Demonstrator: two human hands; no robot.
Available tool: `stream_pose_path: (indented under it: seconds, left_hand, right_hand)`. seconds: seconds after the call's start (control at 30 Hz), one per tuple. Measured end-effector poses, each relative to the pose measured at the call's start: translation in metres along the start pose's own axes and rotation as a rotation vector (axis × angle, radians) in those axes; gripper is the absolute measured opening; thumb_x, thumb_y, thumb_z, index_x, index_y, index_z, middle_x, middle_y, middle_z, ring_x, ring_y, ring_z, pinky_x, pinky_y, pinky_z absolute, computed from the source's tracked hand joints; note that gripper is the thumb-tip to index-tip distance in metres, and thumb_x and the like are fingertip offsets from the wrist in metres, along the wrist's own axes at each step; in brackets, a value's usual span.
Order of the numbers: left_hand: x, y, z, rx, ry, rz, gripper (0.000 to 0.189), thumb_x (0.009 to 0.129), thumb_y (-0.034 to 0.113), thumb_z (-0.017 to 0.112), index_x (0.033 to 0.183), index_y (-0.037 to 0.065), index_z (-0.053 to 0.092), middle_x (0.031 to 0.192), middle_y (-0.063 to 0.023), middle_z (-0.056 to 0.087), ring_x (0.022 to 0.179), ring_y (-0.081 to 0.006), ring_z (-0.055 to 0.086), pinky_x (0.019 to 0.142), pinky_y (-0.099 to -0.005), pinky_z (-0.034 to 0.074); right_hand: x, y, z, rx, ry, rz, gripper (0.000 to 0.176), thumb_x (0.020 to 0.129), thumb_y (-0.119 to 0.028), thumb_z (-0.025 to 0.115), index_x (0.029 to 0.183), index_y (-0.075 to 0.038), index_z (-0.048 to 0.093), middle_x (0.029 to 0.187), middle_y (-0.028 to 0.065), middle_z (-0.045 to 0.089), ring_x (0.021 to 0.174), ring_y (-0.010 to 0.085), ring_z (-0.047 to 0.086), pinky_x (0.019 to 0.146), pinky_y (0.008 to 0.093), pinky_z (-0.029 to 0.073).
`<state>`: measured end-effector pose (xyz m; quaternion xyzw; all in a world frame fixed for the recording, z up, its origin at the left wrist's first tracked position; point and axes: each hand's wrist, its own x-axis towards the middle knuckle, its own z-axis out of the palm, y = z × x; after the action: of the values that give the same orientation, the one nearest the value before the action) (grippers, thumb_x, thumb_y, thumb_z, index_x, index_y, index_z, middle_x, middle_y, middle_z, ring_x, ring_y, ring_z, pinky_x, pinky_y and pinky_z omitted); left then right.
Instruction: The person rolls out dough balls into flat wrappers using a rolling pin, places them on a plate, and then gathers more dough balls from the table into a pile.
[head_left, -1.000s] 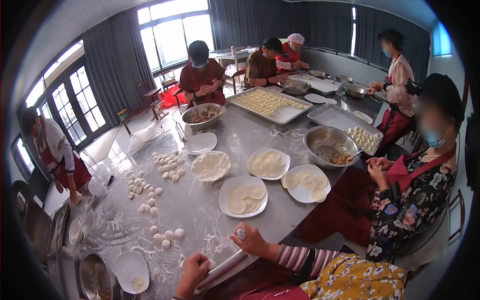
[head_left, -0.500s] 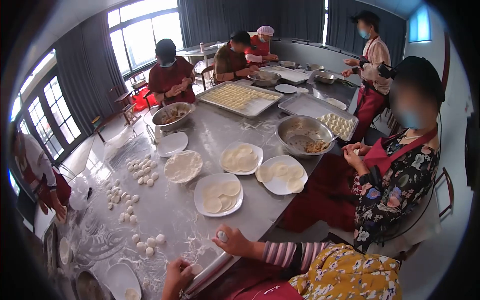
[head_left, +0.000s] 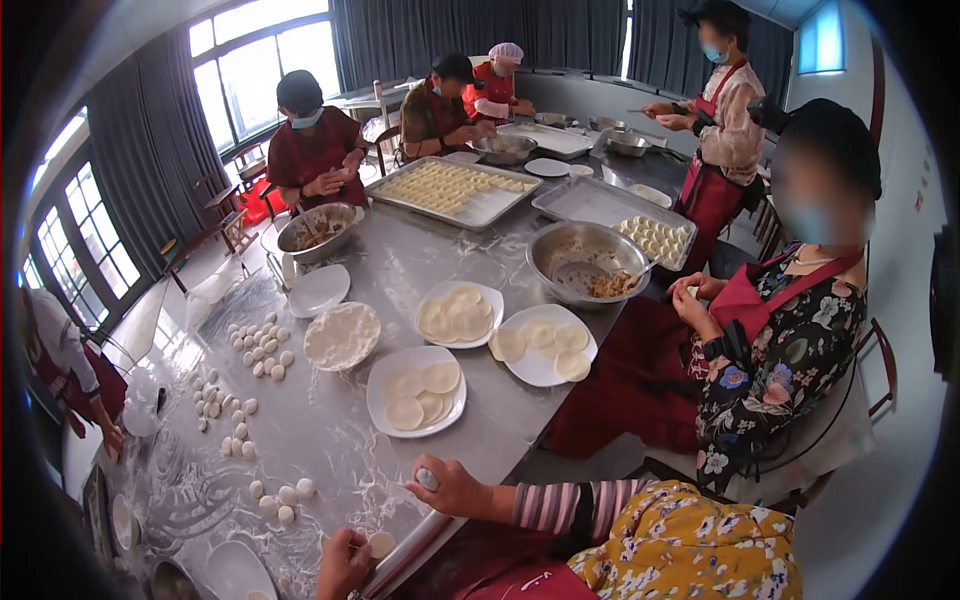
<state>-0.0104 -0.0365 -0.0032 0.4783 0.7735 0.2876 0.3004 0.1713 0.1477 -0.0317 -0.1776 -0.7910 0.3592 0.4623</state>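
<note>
At the table's near edge, my left hand [head_left: 343, 564] is closed, its fingers pinching a small round dough wrapper [head_left: 381, 545]. To the right, my right hand [head_left: 462, 490] makes a fist around a small rolling pin [head_left: 427, 479]; only its rounded, pale end shows. The two hands are apart. Several dough balls [head_left: 287, 496] lie just beyond my left hand. Past my right hand stands a white plate [head_left: 376, 402] with several flat wrappers. Flour is smeared over the metal table [head_left: 500, 420].
Two more plates of wrappers stand beyond, by a bowl of flour [head_left: 342, 335] and a metal bowl of filling [head_left: 560, 250]. A large tray of dumplings [head_left: 450, 185] lies further off. A co-worker [head_left: 770, 330] sits at the right; several others work around the table.
My view has turned slightly, so the table and plates sit further left and the far people higher. My left hand still pinches the wrapper; the right still grips the pin.
</note>
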Motion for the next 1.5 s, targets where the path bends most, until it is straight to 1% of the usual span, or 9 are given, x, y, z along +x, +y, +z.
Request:
stream_pose_path:
  seconds: [0.2, 0.67, 1.03, 1.13, 1.23, 1.27, 1.33, 1.43, 1.5]
  left_hand:
    - [0.011, 0.02, -0.004, 0.083, -0.013, -0.041, 0.013, 0.078, 0.011, 0.063, 0.085, -0.001, 0.062, 0.075, -0.0165, 0.064, 0.072, -0.0254, 0.064, 0.068, -0.0336, 0.049]
    - [0.006, 0.018, -0.001, 0.104, 0.015, -0.012, 0.016, 0.08, 0.014, 0.062, 0.086, -0.001, 0.062, 0.077, -0.0194, 0.064, 0.072, -0.0318, 0.064, 0.068, -0.0354, 0.05]
    - [-0.006, 0.022, -0.003, -0.093, -0.044, -0.082, 0.018, 0.081, 0.016, 0.061, 0.086, 0.0, 0.062, 0.077, -0.0177, 0.064, 0.07, -0.0258, 0.064, 0.066, -0.0344, 0.048]
    - [-0.005, 0.031, -0.005, 0.016, -0.052, -0.068, 0.018, 0.082, 0.016, 0.061, 0.087, -0.001, 0.061, 0.077, -0.0183, 0.064, 0.07, -0.0256, 0.063, 0.065, -0.035, 0.048]
    - [0.015, 0.017, 0.002, 0.103, -0.025, 0.006, 0.022, 0.085, 0.021, 0.056, 0.088, 0.0, 0.061, 0.081, -0.0227, 0.062, 0.079, -0.0381, 0.061, 0.068, -0.0421, 0.047]
    - [0.019, 0.018, 0.002, 0.207, -0.031, 0.049, 0.023, 0.085, 0.022, 0.053, 0.086, 0.001, 0.061, 0.082, -0.0233, 0.061, 0.08, -0.0398, 0.06, 0.068, -0.0445, 0.046]
    - [0.019, 0.021, 0.002, 0.123, -0.042, 0.092, 0.023, 0.085, 0.022, 0.052, 0.085, 0.001, 0.061, 0.081, -0.0239, 0.061, 0.08, -0.0413, 0.059, 0.068, -0.0453, 0.046]
    - [0.012, 0.011, 0.004, 0.167, -0.06, 0.046, 0.017, 0.082, 0.017, 0.054, 0.085, 0.001, 0.06, 0.079, -0.0209, 0.061, 0.075, -0.0375, 0.06, 0.066, -0.043, 0.046]
    - [0.01, 0.007, 0.005, -0.092, 0.006, -0.024, 0.009, 0.084, 0.008, 0.056, 0.088, 0.0, 0.057, 0.079, -0.014, 0.063, 0.067, -0.0238, 0.058, 0.062, -0.0354, 0.046]
  right_hand:
    - [0.048, 0.004, 0.031, 0.032, -0.015, -0.017, 0.034, 0.077, -0.013, 0.067, 0.099, 0.001, 0.046, 0.075, 0.0256, 0.055, 0.074, 0.0453, 0.055, 0.06, 0.0466, 0.045]
    - [0.038, 0.009, 0.024, 0.015, 0.037, -0.087, 0.031, 0.077, -0.012, 0.068, 0.097, -0.001, 0.047, 0.075, 0.0235, 0.055, 0.068, 0.044, 0.055, 0.054, 0.0455, 0.044]
    - [-0.004, -0.012, -0.017, 0.146, -0.054, 0.113, 0.027, 0.076, -0.013, 0.07, 0.094, -0.006, 0.051, 0.075, 0.0214, 0.053, 0.062, 0.0381, 0.055, 0.046, 0.0401, 0.042]
    - [0.018, 0.014, 0.007, -0.393, -0.04, -0.442, 0.035, 0.075, -0.014, 0.07, 0.102, 0.001, 0.053, 0.092, 0.0257, 0.048, 0.064, 0.0368, 0.053, 0.051, 0.0432, 0.042]
    - [0.041, 0.022, 0.028, -0.153, -0.192, -0.058, 0.03, 0.077, -0.014, 0.067, 0.101, -0.001, 0.055, 0.095, 0.0263, 0.05, 0.075, 0.0381, 0.053, 0.06, 0.0445, 0.042]
    - [0.041, 0.043, 0.036, -0.393, -0.094, -0.487, 0.024, 0.08, -0.015, 0.065, 0.097, -0.003, 0.055, 0.086, 0.0244, 0.053, 0.073, 0.037, 0.055, 0.059, 0.0433, 0.043]
    - [0.043, 0.001, 0.021, 0.049, -0.039, 0.086, 0.018, 0.08, -0.01, 0.066, 0.085, -0.003, 0.05, 0.064, 0.018, 0.051, 0.058, 0.0354, 0.055, 0.051, 0.0406, 0.042]
    - [0.012, -0.011, -0.006, 0.011, 0.013, 0.081, 0.021, 0.077, -0.004, 0.069, 0.082, -0.004, 0.048, 0.06, 0.0124, 0.052, 0.05, 0.0277, 0.052, 0.048, 0.0353, 0.042]
    - [-0.004, -0.012, -0.015, 0.047, -0.041, 0.149, 0.021, 0.076, -0.003, 0.069, 0.081, -0.005, 0.049, 0.062, 0.0111, 0.053, 0.052, 0.0247, 0.055, 0.049, 0.0338, 0.043]
